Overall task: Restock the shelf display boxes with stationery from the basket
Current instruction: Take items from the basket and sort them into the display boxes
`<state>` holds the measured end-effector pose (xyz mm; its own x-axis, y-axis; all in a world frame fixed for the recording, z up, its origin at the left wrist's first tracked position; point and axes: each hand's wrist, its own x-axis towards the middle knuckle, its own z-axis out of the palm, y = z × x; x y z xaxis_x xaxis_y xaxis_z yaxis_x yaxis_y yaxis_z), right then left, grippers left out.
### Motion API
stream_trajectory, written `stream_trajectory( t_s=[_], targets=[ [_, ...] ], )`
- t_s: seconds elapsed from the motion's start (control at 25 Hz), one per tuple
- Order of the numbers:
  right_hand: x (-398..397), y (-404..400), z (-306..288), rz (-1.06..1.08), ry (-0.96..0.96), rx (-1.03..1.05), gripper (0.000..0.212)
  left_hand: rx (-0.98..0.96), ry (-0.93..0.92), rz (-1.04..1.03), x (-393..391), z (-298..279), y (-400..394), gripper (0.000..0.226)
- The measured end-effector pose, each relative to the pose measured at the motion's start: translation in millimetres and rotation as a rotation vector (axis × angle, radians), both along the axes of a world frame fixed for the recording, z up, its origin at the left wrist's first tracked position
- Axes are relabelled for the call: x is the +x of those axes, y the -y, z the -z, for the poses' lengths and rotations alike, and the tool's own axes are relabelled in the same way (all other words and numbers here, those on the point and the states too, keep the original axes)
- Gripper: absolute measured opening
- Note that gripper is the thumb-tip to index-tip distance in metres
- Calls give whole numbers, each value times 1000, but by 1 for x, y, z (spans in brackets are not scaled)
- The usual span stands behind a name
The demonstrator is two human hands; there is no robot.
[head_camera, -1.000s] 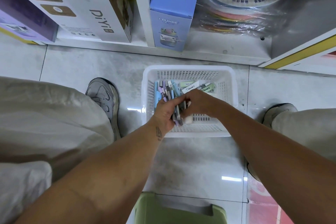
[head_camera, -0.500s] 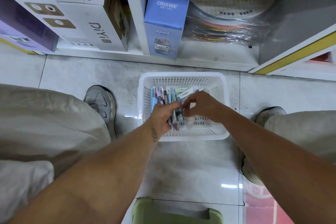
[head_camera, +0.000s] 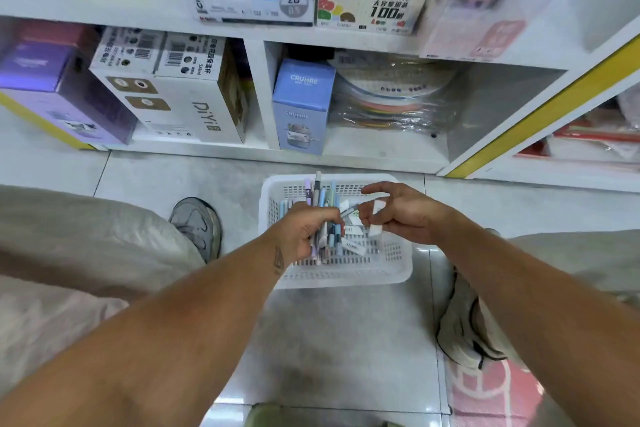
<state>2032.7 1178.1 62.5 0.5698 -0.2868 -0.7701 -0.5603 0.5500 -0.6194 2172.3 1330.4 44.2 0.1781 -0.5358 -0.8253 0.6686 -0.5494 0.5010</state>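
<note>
Pens (head_camera: 323, 218), erasers (head_camera: 354, 247) in basket (head_camera: 346, 276)

Both hands are higher above the basket (head_camera: 405, 270) than before. The left hand (head_camera: 304, 236) lifts its pen bundle (head_camera: 320, 215) upright, tips past the far rim. The right hand (head_camera: 401, 213) pinches one pen (head_camera: 349, 211) beside it. More shelf shows.

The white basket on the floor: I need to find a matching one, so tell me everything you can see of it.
The white basket is a rectangular, plastic-looking tub with slotted mesh walls and base and a smooth rolled rim. It sits upright on the grey floor tiles before the bottom shelf, between the person's shoes. Loose pens and small white erasers lie inside. The left hand holds a bundle of pens above it; the right hand hovers over it, pinching something small.
</note>
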Motion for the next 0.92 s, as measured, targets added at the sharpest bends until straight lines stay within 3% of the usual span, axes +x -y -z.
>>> stream_trajectory(
  t_s=[0.16,0.32,0.44,0.6,0.76,0.92],
  targets=[
    [-4,13,-64,-157,141,-94,49,-88,133,143,9,-58,7,32],
    [-5,20,-139,-261,195,-231,22,-176,238,268,18,-135,13,27],
    [3,18,-193,-350,181,-482,13,-230,320,316,26,-189,14,23],
    [21,19,-259,-277,271,-824,7,-245,390,306,48,-248,4,23],
    [49,18,-301,-138,402,-779,19,-264,460,174,80,-296,1,8],
    [89,14,-320,-93,517,-793,12,-291,469,65,115,-329,6,9]
  ],
)
